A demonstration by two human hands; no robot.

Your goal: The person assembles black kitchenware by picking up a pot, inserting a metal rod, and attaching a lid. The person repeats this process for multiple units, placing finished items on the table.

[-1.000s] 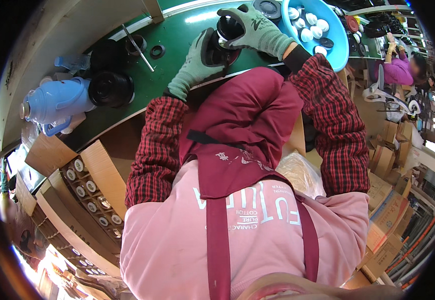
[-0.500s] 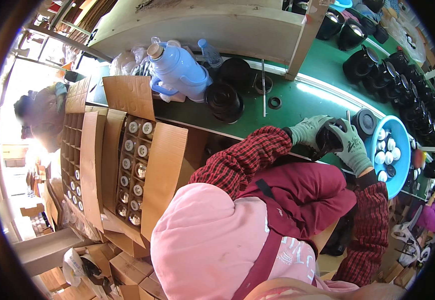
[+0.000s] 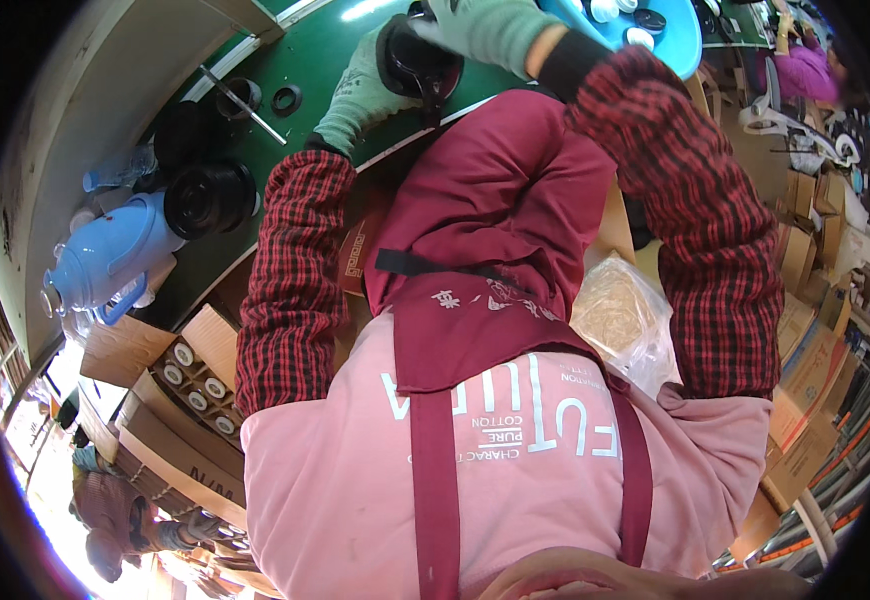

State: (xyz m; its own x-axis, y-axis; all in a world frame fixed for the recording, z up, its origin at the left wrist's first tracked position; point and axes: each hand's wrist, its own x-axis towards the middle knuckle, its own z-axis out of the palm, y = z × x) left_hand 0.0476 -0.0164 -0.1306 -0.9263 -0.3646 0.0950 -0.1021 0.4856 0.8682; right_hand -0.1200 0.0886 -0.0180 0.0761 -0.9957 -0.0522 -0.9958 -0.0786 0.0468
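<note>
At the bench's front edge my left hand (image 3: 363, 95), in a pale green glove, is closed round the side of a glossy black jug-like vessel (image 3: 423, 68). A narrow black part of the vessel, a handle or spout, points down toward my knees. My right hand (image 3: 495, 32), gloved alike, is over the vessel's top right side. Its fingers are smeared by motion and partly cut off by the picture's upper edge, so its grip is unclear. A blue basin (image 3: 677, 35) with white and black round caps is just right of that hand.
Left on the green bench (image 3: 305, 60) are a black ring (image 3: 286, 99), a metal rod (image 3: 245, 105), a black round container (image 3: 210, 200) and a light blue thermos jug (image 3: 120, 250). An open carton (image 3: 180, 430) stands lower left. A clear plastic bag (image 3: 623, 315) is beside my lap.
The view has swung, so bench things now appear further left and the hands higher. My left hand still holds the black vessel; my right hand is blurred at its top.
</note>
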